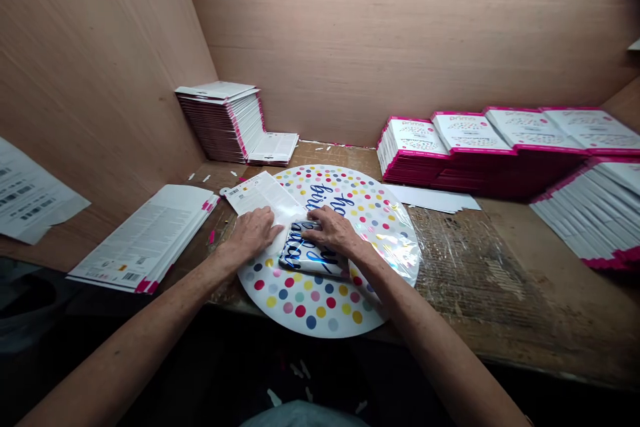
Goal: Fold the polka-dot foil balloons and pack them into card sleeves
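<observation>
Bare forearms [165, 327] reach forward, left hand [255, 233] palm down at the left of the dotted disc [324, 327], right hand [334, 229], fingers bent, near its middle.

On the bench [465, 293] before me lies a disc [320, 310], bearing a folded packet [313, 257] and, left of it, a card [263, 197]. Sleeves [145, 233] lie at my left, a stack [215, 123] behind them. Behind right stand rowed packs [463, 133], a strip [435, 198] before them; more packs [595, 207] sit far right.
</observation>
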Demonstrator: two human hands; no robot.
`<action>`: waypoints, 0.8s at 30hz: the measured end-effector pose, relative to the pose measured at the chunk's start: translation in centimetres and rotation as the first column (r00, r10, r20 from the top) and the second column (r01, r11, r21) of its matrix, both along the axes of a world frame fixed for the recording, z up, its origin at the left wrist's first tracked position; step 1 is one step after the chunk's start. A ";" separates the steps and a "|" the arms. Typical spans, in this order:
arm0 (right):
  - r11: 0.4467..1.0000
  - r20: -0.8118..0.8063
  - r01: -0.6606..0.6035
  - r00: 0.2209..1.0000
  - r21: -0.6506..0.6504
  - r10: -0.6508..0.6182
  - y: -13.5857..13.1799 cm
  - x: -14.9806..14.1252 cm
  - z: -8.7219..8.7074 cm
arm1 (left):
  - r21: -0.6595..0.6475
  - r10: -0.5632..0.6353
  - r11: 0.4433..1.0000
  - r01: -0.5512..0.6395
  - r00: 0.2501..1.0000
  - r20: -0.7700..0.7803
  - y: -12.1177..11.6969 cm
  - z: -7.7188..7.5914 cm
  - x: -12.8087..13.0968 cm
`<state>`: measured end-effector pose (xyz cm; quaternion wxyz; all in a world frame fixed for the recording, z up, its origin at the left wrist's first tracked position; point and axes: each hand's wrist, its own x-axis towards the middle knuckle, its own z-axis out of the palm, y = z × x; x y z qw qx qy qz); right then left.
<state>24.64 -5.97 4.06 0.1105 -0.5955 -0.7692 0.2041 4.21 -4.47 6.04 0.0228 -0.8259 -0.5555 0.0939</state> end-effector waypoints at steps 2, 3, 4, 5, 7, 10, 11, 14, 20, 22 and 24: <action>0.999 -0.051 -0.032 0.998 0.027 0.034 -0.2 0.6 -0.7 | -0.015 -0.041 0.999 0.041 0.998 -0.040 -0.1 -0.2 0.2; 0.998 -0.081 -0.044 0.996 0.045 0.047 -0.2 0.8 -1.0 | -0.016 -0.051 0.999 0.050 0.997 -0.056 -0.1 -0.4 0.2; 0.996 -0.119 -0.046 0.991 0.071 0.054 -0.1 0.9 -1.2 | -0.016 -0.059 0.998 0.058 0.996 -0.068 -0.1 -0.4 0.3; 0.994 -0.162 -0.040 0.985 0.105 0.056 0.0 0.8 -1.3 | -0.019 -0.072 0.997 0.071 0.994 -0.080 -0.1 -0.5 0.2; 0.983 -0.255 0.002 0.966 0.182 0.045 0.6 0.3 -1.4 | -0.028 -0.105 0.994 0.103 0.990 -0.099 0.2 -0.4 0.0; 0.974 -0.328 0.051 0.945 0.219 0.024 1.6 -0.9 -1.1 | -0.047 -0.160 0.987 0.156 0.981 -0.109 0.8 -0.1 -0.7; 0.978 -0.317 0.059 0.948 0.199 0.007 1.8 -1.3 -0.9 | -0.050 -0.181 0.983 0.176 0.978 -0.109 0.9 0.0 -1.0; 0.994 -0.192 0.081 0.979 0.078 -0.065 2.1 -2.3 -0.4 | 0.025 -0.230 0.972 0.234 0.967 -0.109 0.7 0.2 -2.0; 0.979 0.087 0.204 0.975 0.022 -0.205 1.0 -3.6 0.4 | 0.132 -0.366 0.917 0.375 0.926 -0.092 -1.0 0.4 -2.0; 0.974 0.105 0.226 0.968 0.032 -0.228 0.4 -3.7 0.5 | 0.130 -0.391 0.908 0.398 0.917 -0.082 -1.6 0.7 -1.5; 0.966 0.117 0.253 0.959 0.059 -0.259 -0.4 -3.5 0.3 | 0.141 -0.399 0.907 0.396 0.917 -0.008 -2.2 0.8 -1.0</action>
